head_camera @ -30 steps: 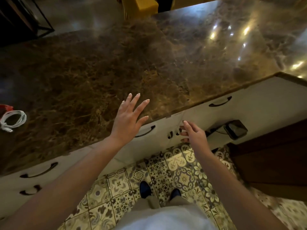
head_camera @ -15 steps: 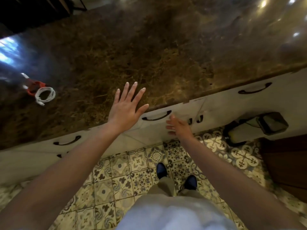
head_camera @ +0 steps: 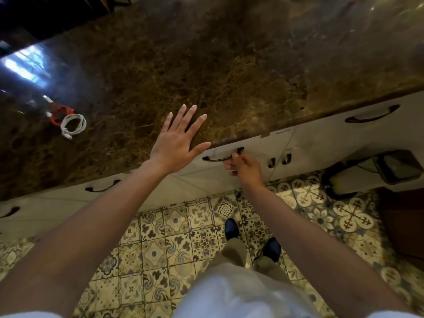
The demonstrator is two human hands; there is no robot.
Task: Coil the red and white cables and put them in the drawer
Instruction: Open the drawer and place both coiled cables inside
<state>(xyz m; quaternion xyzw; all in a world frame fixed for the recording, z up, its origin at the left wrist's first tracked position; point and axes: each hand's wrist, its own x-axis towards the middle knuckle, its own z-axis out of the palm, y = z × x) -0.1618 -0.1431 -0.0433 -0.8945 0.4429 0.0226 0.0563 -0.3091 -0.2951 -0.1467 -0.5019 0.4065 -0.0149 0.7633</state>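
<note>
Far left on the marble countertop point(head_camera: 229, 65) I see the red cable point(head_camera: 60, 112) and white cable point(head_camera: 73, 125), coiled, touching. My left hand point(head_camera: 176, 143) hovers, fingers spread. My right hand point(head_camera: 245, 166) curls around the drawer handle point(head_camera: 220, 157); I'd pull straight, evenly.

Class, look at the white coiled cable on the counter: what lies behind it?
Behind the white cable, touching it, lies the red cable with a white plug end, both on the marble countertop. How the red coil's near edge runs is covered by the white one.
</note>
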